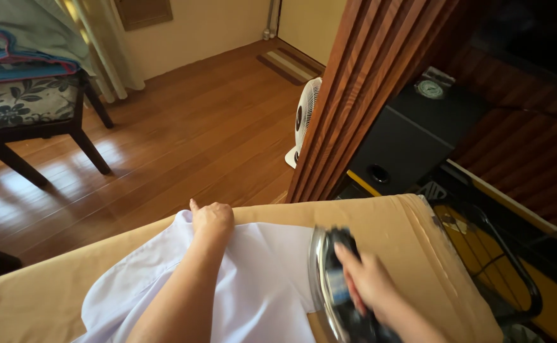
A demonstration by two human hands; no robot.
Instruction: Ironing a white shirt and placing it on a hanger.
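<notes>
Ironing step, as judged: left hand (212, 219), fingers curled together, pins the white shirt (259, 279) on the ironing board (380, 216); right hand (370, 282) fingers clamp the iron (330, 279), whose next pass likely needs flat fabric.

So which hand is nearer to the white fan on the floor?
The left. The left hand presses the white garment at the board's far edge, just this side of the fan. The right hand grips the iron, closer to the person.
</notes>
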